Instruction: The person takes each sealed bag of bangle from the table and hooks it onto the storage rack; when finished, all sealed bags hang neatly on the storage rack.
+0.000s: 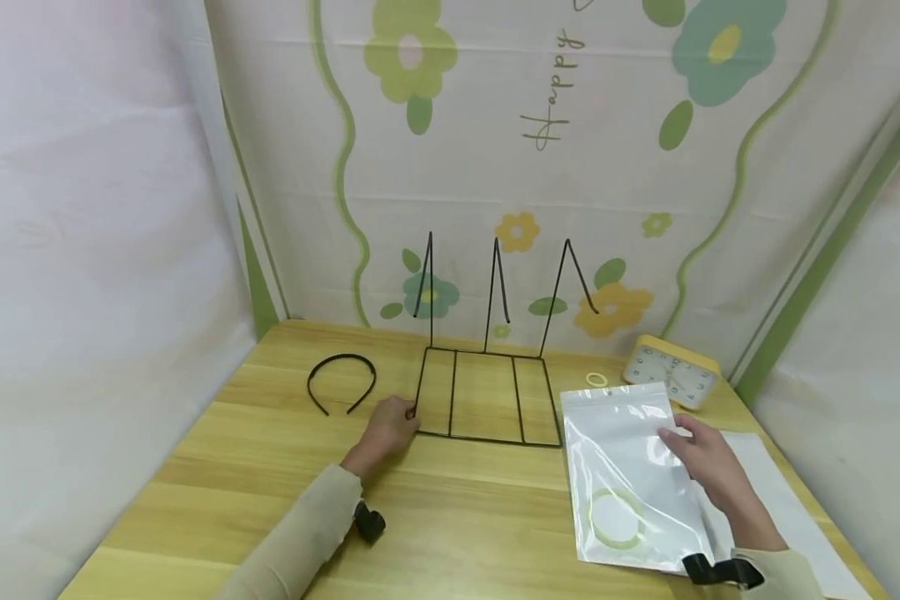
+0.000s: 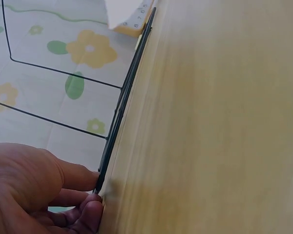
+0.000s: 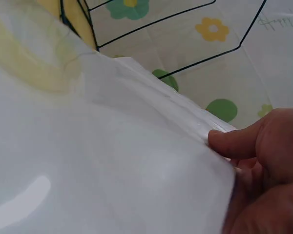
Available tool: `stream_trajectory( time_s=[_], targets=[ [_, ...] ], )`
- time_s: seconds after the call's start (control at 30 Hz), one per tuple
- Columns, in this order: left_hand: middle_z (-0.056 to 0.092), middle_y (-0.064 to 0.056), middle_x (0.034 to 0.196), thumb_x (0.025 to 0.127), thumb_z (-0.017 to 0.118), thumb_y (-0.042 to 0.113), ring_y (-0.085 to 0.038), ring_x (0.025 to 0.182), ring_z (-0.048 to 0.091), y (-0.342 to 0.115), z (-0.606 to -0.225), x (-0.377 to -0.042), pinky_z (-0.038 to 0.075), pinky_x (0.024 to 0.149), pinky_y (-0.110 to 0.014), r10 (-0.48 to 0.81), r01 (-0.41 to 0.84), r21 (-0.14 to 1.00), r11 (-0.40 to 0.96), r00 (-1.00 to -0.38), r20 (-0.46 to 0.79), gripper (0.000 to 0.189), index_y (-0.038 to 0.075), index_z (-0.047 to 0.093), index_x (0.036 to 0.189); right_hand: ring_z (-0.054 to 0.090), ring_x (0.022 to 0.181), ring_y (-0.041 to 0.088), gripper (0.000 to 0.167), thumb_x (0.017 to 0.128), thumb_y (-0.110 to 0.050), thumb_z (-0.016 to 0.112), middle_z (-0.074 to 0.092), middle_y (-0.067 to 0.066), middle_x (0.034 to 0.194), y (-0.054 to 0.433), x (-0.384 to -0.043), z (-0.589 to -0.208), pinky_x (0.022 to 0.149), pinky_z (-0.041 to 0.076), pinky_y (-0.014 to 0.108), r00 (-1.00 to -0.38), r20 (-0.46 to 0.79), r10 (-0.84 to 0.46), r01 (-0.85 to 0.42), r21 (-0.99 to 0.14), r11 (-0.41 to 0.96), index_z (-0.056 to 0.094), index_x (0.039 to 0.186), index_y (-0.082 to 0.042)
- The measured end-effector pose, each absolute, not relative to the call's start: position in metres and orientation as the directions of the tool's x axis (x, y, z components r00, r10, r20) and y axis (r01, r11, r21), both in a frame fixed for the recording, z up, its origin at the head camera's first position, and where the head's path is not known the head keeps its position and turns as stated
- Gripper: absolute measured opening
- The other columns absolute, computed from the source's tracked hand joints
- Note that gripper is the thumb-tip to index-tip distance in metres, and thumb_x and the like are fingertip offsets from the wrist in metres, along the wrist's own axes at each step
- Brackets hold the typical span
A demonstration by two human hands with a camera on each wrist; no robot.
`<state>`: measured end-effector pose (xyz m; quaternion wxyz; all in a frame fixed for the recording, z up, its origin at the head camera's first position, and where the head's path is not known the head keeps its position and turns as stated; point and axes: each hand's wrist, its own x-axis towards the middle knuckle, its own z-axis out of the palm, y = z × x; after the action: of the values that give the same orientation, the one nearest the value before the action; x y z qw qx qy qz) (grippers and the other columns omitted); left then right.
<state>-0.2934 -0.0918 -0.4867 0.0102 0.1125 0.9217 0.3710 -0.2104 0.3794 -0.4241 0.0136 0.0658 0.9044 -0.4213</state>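
A black wire rack (image 1: pixel 486 439) with three upright bent prongs stands on the table. My left hand (image 1: pixel 390 427) pinches its near left corner; in the left wrist view, thumb and fingers (image 2: pixel 80 178) close on the wire end just beside the tabletop. With my right hand (image 1: pixel 708 458) I pinch the right edge of a glossy white zip bag (image 1: pixel 630 450), which is tilted up. Through its clear front shows a pale yellow ring (image 1: pixel 617 542). In the right wrist view the thumb (image 3: pixel 232 142) lies over the bag's edge, and the bag hides much of that view.
A black headband (image 1: pixel 342 357) lies left of the rack. Back right stands a yellow-framed clock (image 1: pixel 671 372), partly behind the bag, with a small cream ring (image 1: pixel 596 380) near it. White flat sheets (image 1: pixel 765 500) lie under my right forearm. Fabric walls enclose the wooden table (image 1: pixel 217 483).
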Motion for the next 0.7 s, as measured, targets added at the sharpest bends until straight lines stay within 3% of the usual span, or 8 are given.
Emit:
stream_trajectory(
  time_s=[0.07,0.17,0.27,0.37,0.43,0.53,0.63,0.7],
  targets=[
    [0.051,-0.008,0.068,0.093,0.061,0.003,-0.009,0.045,0.03,-0.092,-0.487,-0.293,0.026,0.043,-0.02,0.219,0.202,0.687,0.698,-0.974,0.064,0.013,-0.007,0.068,0.096,0.062,0.082,0.015,0.056,0.103,-0.038,0.047,0.061,0.023,0.114,0.371,-0.208,-0.415,0.065,0.054,0.034,-0.995,-0.027,0.099,0.082,-0.789,0.609,0.042,0.139,0.006],
    [0.05,-0.004,0.067,0.093,0.061,0.003,-0.009,0.044,0.03,-0.093,-0.487,-0.293,0.025,0.04,-0.02,0.215,0.199,0.698,0.688,-0.974,0.066,0.032,-0.01,0.062,0.123,0.066,0.077,0.015,0.051,0.103,-0.037,0.049,0.067,0.011,0.102,0.352,-0.206,-0.405,0.063,0.057,0.036,-0.998,0.027,0.061,0.007,-0.873,0.487,0.046,0.138,0.0],
    [0.051,-0.004,0.067,0.093,0.061,0.003,-0.009,0.045,0.032,-0.095,-0.486,-0.294,0.026,0.041,-0.019,0.219,0.205,0.698,0.686,-0.973,0.071,0.033,-0.009,0.061,0.124,0.066,0.068,0.014,0.037,0.102,-0.029,0.053,0.068,-0.002,0.084,0.325,-0.209,-0.397,0.057,0.056,0.037,-0.996,0.086,0.014,-0.075,-0.925,0.373,0.054,0.124,0.001],
    [0.052,-0.005,0.068,0.093,0.061,0.003,-0.009,0.046,0.033,-0.095,-0.487,-0.295,0.027,0.041,-0.019,0.214,0.202,0.696,0.689,-0.974,0.071,0.033,-0.009,0.061,0.124,0.064,0.065,0.012,0.029,0.101,-0.024,0.055,0.067,-0.002,0.08,0.294,-0.215,-0.393,0.054,0.053,0.033,-0.993,0.119,-0.016,-0.117,-0.927,0.356,0.056,0.112,0.003],
    [0.05,-0.004,0.066,0.093,0.062,0.003,-0.009,0.044,0.031,-0.095,-0.488,-0.294,0.026,0.04,-0.02,0.202,0.187,0.706,0.683,-0.977,0.064,0.038,-0.008,0.058,0.129,0.063,0.066,0.012,0.031,0.101,-0.023,0.056,0.067,0.0,0.081,0.272,-0.221,-0.391,0.056,0.052,0.031,-0.992,0.118,-0.041,-0.125,-0.933,0.338,0.055,0.113,0.006],
    [0.045,-0.002,0.06,0.093,0.062,0.004,-0.009,0.044,0.032,-0.093,-0.492,-0.293,0.026,0.041,-0.021,0.201,0.205,0.687,0.697,-0.976,0.087,0.02,-0.009,0.068,0.106,0.063,0.065,0.013,0.029,0.1,-0.022,0.057,0.067,0.003,0.08,0.242,-0.229,-0.389,0.056,0.051,0.03,-0.991,0.115,-0.074,-0.132,-0.946,0.295,0.057,0.111,0.005],
    [0.045,-0.002,0.058,0.092,0.063,0.004,-0.012,0.048,0.039,-0.09,-0.495,-0.29,0.032,0.044,-0.023,0.201,0.235,0.663,0.711,-0.971,0.129,0.017,0.0,0.061,0.076,0.061,0.063,0.013,0.028,0.1,-0.022,0.058,0.067,0.005,0.079,0.214,-0.235,-0.386,0.054,0.05,0.029,-0.985,0.134,-0.113,-0.159,-0.953,0.259,0.06,0.11,0.005],
    [0.05,-0.003,0.065,0.089,0.062,-0.001,-0.014,0.055,0.047,-0.089,-0.495,-0.285,0.042,0.05,-0.027,0.21,0.273,0.608,0.746,-0.962,0.175,0.016,0.004,0.056,0.075,0.061,0.061,0.014,0.029,0.1,-0.023,0.058,0.067,0.005,0.078,0.196,-0.239,-0.384,0.052,0.05,0.029,-0.978,0.154,-0.14,-0.184,-0.952,0.243,0.061,0.11,0.004]
  ],
)
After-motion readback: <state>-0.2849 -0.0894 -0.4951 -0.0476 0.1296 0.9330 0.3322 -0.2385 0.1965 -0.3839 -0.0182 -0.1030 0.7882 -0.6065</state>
